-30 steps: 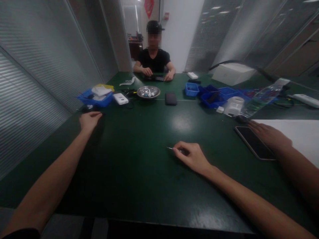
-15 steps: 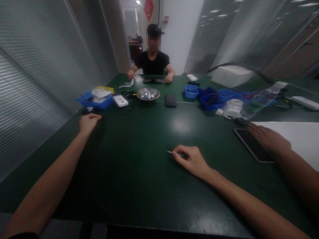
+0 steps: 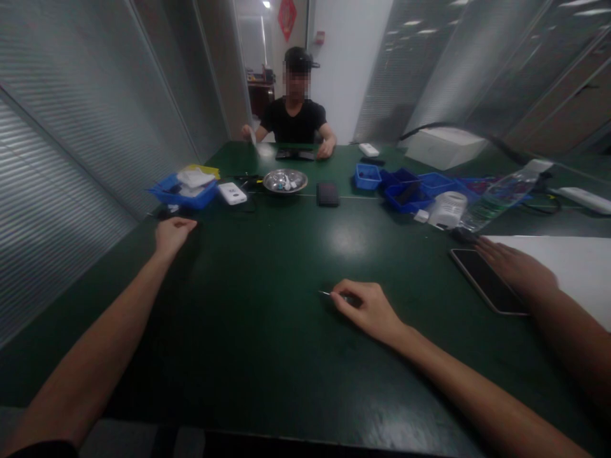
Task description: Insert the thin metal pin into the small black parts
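Note:
My left hand (image 3: 174,236) rests at the left of the green table (image 3: 267,267), just in front of a blue basket (image 3: 191,198). Its thumb and fingers are pinched together; whatever they hold, if anything, is too small to make out. Near the middle right, my right hand (image 3: 370,308) is closed on a thin silvery pointed object (image 3: 325,293). Only its tip sticks out to the left of the fingers, and its kind does not show.
Another person's hand (image 3: 518,267) lies by a phone (image 3: 487,280) on the right. Opposite sits a person in black (image 3: 296,121). A steel bowl (image 3: 285,181), a white device (image 3: 232,193), a dark flat square (image 3: 328,194), blue trays (image 3: 405,194) and a plastic bottle (image 3: 503,194) stand farther back.
The person opposite has lifted a white strip off the table with one hand. My own hands have kept their places and grips; the whole view has shifted very slightly.

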`<action>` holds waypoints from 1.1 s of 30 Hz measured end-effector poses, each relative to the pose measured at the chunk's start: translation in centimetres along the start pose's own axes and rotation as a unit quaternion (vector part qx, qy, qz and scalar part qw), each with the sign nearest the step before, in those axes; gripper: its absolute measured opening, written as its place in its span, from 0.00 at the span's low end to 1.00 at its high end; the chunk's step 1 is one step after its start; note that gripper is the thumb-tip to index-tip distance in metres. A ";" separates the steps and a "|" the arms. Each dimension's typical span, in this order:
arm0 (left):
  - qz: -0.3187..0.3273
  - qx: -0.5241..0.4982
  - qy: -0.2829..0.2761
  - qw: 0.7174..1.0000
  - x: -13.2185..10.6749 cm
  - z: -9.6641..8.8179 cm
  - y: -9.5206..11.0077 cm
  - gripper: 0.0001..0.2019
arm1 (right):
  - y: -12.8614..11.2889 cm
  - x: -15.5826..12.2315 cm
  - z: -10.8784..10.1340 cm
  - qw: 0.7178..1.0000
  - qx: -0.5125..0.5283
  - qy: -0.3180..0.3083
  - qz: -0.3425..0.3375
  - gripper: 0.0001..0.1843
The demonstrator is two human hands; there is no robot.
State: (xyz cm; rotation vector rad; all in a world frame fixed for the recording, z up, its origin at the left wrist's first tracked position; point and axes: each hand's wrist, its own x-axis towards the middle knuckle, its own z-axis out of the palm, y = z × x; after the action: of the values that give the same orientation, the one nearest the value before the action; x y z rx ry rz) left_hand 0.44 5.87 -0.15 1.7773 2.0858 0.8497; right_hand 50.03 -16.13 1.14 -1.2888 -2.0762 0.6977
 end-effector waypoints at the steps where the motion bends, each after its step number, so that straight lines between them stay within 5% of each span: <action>1: -0.010 -0.001 0.001 1.000 -0.3 0.1 0.2 0.16 | -0.1 0.0 0.0 1.000 0.000 0.000 -0.001 0.13; 3: -0.015 -0.011 -0.015 1.000 -1.1 0.7 1.4 0.15 | -0.3 0.0 0.0 1.000 -0.002 0.007 0.000 0.13; 6: 0.056 -0.060 -0.126 0.989 -4.4 2.8 5.6 0.13 | -0.3 -0.1 0.0 1.000 -0.008 0.015 0.004 0.12; 10: 0.232 -0.142 -0.293 0.917 -12.8 6.4 13.5 0.14 | -0.2 -0.2 0.2 0.999 -0.015 0.026 0.013 0.10; 14: 0.317 -0.205 -0.352 0.856 -19.9 8.4 18.5 0.09 | -0.4 -0.2 0.3 0.999 -0.012 0.028 0.010 0.09; 17: 0.327 -0.225 -0.347 0.850 -21.5 8.8 19.2 0.07 | -0.6 -0.2 0.1 1.000 -0.011 0.023 0.006 0.09; 33: 0.364 -0.210 -0.329 0.845 -21.6 9.1 19.1 0.09 | -0.3 -0.4 -0.8 0.998 -0.020 -0.051 0.006 0.11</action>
State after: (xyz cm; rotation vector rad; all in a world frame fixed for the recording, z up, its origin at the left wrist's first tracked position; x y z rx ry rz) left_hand 25.36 -11.22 0.35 2.1750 0.7144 0.6328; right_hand 50.59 -16.47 1.79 -1.3131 -2.1765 0.7455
